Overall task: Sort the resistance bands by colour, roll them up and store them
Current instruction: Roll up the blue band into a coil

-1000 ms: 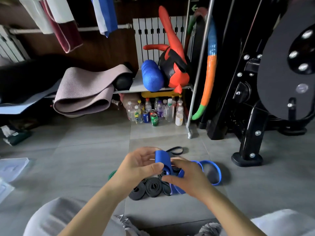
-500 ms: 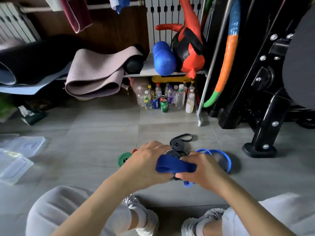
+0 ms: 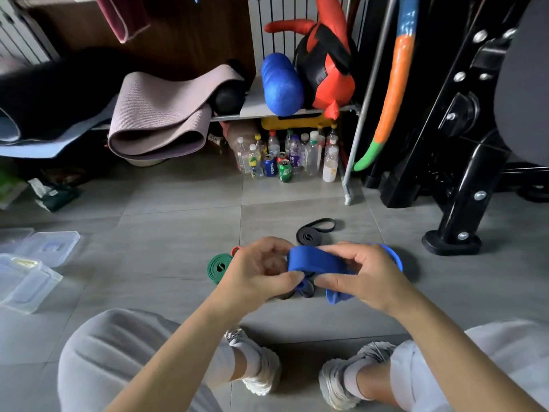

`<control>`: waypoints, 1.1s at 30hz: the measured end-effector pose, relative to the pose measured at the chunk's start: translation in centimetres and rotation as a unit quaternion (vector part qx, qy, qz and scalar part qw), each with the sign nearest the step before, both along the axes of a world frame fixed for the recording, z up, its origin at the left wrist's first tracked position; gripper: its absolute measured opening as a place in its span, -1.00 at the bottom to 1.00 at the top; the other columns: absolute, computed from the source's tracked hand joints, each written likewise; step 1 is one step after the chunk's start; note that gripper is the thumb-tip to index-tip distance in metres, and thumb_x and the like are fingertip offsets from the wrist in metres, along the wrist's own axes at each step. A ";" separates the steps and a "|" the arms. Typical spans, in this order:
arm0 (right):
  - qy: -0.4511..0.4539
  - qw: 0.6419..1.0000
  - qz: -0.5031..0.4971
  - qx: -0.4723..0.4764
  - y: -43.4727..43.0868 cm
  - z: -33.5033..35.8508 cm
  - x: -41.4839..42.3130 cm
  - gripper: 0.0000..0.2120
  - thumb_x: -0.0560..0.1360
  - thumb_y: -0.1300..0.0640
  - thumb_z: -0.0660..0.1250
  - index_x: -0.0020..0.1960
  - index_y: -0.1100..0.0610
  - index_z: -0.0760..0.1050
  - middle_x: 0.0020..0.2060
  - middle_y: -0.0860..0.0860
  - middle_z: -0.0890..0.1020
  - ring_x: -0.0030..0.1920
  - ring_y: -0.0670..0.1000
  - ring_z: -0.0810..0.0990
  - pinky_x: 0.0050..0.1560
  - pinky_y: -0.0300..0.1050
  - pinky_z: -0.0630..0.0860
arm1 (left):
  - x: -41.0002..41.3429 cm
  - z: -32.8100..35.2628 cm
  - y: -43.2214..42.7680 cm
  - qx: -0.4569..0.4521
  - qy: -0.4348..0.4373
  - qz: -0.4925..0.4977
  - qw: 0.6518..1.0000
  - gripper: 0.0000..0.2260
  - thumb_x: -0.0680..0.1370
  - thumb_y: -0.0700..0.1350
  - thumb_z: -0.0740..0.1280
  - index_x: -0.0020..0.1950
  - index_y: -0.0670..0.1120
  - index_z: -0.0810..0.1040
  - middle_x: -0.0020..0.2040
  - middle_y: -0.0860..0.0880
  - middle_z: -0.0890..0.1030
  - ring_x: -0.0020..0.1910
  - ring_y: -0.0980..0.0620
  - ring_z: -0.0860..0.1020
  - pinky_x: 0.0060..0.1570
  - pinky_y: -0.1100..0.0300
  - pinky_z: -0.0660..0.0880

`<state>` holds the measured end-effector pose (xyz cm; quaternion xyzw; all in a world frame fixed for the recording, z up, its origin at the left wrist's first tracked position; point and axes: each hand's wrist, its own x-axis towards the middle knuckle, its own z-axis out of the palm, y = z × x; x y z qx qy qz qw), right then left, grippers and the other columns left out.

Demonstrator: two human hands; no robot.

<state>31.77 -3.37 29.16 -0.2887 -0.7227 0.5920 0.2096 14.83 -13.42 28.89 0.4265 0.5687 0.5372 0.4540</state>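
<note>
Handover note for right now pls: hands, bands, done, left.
Left grip: pinches one end of the blue band.
Right grip: holds the other end, mid-roll above the floor.
Floor: green roll left of the hands, red roll barely visible beside it, black roll beyond with its tail loose, more black rolls under the hands.
Done: green and black rolled.
Left: finish blue, store all. The clear boxes far left look the likely place.
</note>
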 end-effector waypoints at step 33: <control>-0.094 0.988 -0.016 0.121 -3.2 -2.6 -0.1 -0.32 0.22 0.00 0.59 0.15 -0.24 0.24 -0.17 -0.16 0.60 -0.10 -0.16 0.56 -0.03 -0.18 0.49 | -0.6 0.5 -0.7 -0.070 0.208 -0.060 0.974 -0.68 0.19 -0.10 0.59 -0.23 0.27 0.61 -0.25 -0.08 0.61 -0.28 -0.01 0.54 -0.11 -0.08 0.52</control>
